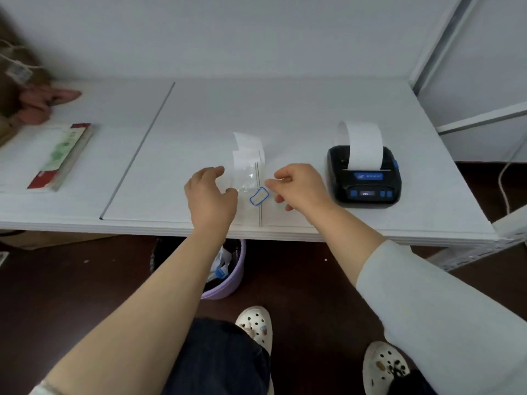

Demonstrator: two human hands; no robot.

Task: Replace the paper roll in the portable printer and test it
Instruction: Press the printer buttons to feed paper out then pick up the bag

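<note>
The black portable printer [365,178] with blue buttons stands on the white table [199,115] at the right. A white paper strip [363,143] comes out of its slot and curls up and back. Left of it a clear plastic bag [249,178] with a blue-outlined label lies flat, with a white paper piece [246,143] at its far end. My left hand [211,195] touches the bag's left edge with thumb and fingers. My right hand [299,186] pinches its right edge, close to the printer.
A red and green book [62,158] lies at the table's left, with another person's hand [42,104] beyond it. A purple waste bin [228,269] stands under the table's front edge. A white cable [506,178] and a metal frame [436,44] are at the right.
</note>
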